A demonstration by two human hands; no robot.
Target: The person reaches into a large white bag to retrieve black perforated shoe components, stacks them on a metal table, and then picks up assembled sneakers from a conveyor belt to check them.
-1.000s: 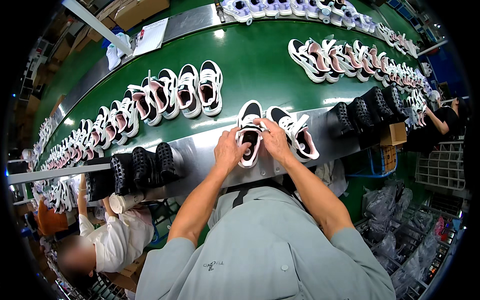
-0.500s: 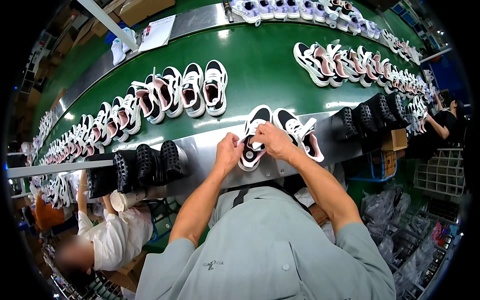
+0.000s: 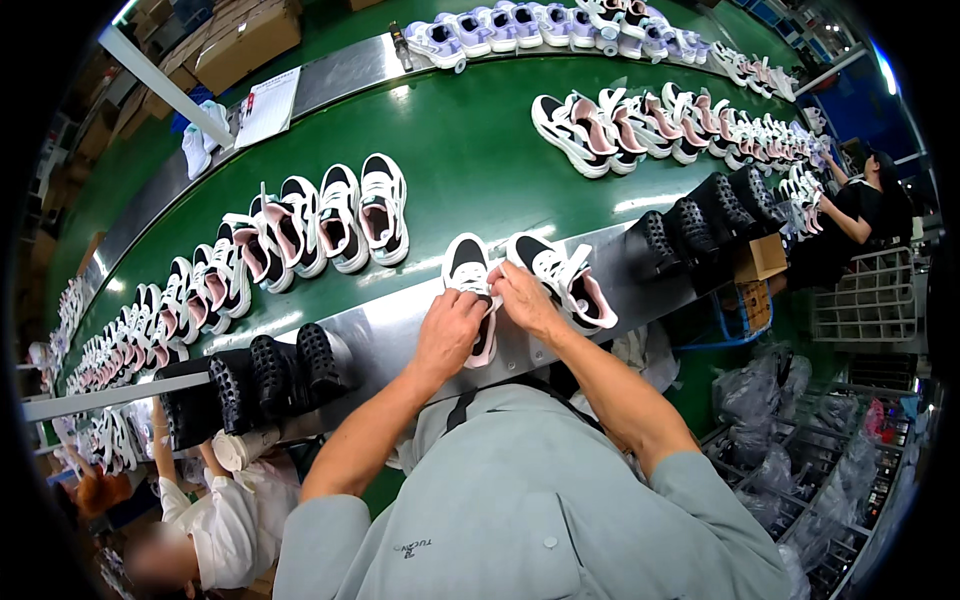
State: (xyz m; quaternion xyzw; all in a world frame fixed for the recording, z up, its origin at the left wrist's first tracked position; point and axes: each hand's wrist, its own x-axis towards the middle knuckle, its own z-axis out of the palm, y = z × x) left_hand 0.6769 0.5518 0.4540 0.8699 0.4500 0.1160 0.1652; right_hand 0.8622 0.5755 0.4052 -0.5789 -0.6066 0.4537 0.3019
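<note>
A white and black sneaker (image 3: 467,258) with a pink lining rests on the metal table edge in front of me, toe pointing away. My left hand (image 3: 449,328) lies over its lacing area, fingers curled onto the upper. From the other side, my right hand (image 3: 526,302) grips the sneaker's upper near the opening with bent fingers; the exact piece between the fingertips is hidden. Just right of it stands a matching sneaker (image 3: 548,265), its white strap lifted and its pink heel toward me.
Rows of similar sneakers (image 3: 382,212) line the green conveyor belt (image 3: 470,150), left and right. Black studded forms (image 3: 318,362) hang along the near edge at both sides. A co-worker in white (image 3: 235,505) sits at left; another in black (image 3: 858,215) works far right.
My left hand has moved from the shoe's side onto its lacing area. My right hand has drawn back to the shoe's right side. The whole view has shifted a little.
</note>
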